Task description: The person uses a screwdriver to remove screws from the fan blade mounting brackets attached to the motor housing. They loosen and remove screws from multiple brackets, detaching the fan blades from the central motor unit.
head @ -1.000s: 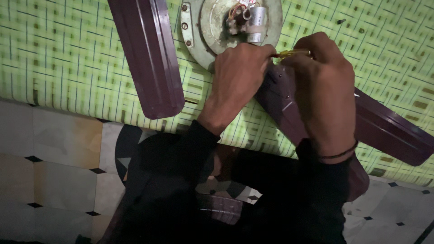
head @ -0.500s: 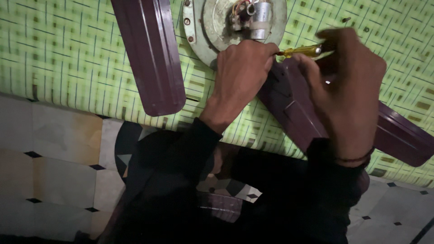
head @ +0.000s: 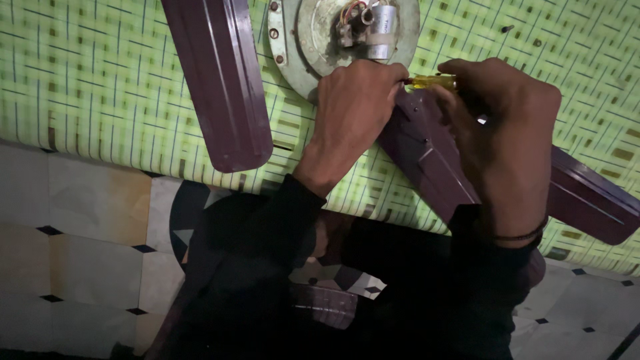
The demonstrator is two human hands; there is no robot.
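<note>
Beside the motor hub (head: 320,30), left hand (head: 353,110) presses closed on a maroon blade (head: 433,160); right hand (head: 510,140) grips a yellow screwdriver (head: 430,81).

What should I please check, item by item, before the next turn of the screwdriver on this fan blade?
1. Right hand has a grip on the yellow screwdriver: ok.
2. Left hand steadies the spot where the fan blade meets the motor housing: ok.
3. Screwdriver tip seated in the screw: cannot tell, the left hand's fingers hide it.
4. Wires and capacitor on the housing lie apart from both hands: ok.
5. Loose screws on the green mat are out of the way: ok.
</note>
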